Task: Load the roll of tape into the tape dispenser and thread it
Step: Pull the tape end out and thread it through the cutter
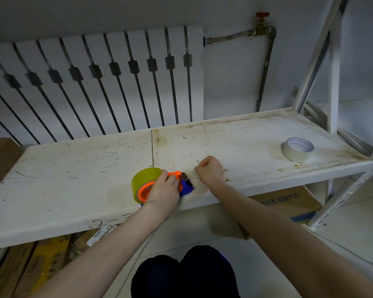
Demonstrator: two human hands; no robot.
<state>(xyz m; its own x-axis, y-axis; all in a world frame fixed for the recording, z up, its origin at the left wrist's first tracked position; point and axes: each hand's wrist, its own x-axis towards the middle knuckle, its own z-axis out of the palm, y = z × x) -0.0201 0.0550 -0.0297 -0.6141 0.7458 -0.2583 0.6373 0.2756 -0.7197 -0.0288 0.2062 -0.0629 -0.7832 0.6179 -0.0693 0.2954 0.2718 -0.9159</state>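
Observation:
A yellowish roll of tape (143, 179) sits mounted on an orange and blue tape dispenser (184, 186) near the front edge of the white shelf (73, 181). My left hand (164, 190) grips the dispenser over its orange hub and covers most of its body. Just right of the dispenser's dark cutter end, my right hand (210, 169) has its fingers pinched together; it seems to hold the clear tape end, which is too thin to make out.
A second, whitish roll of tape (298, 149) lies flat at the shelf's right end. A radiator (95, 82) and pipe stand behind the shelf. Cardboard boxes (289, 203) sit underneath. A metal rack upright (334, 82) rises at right.

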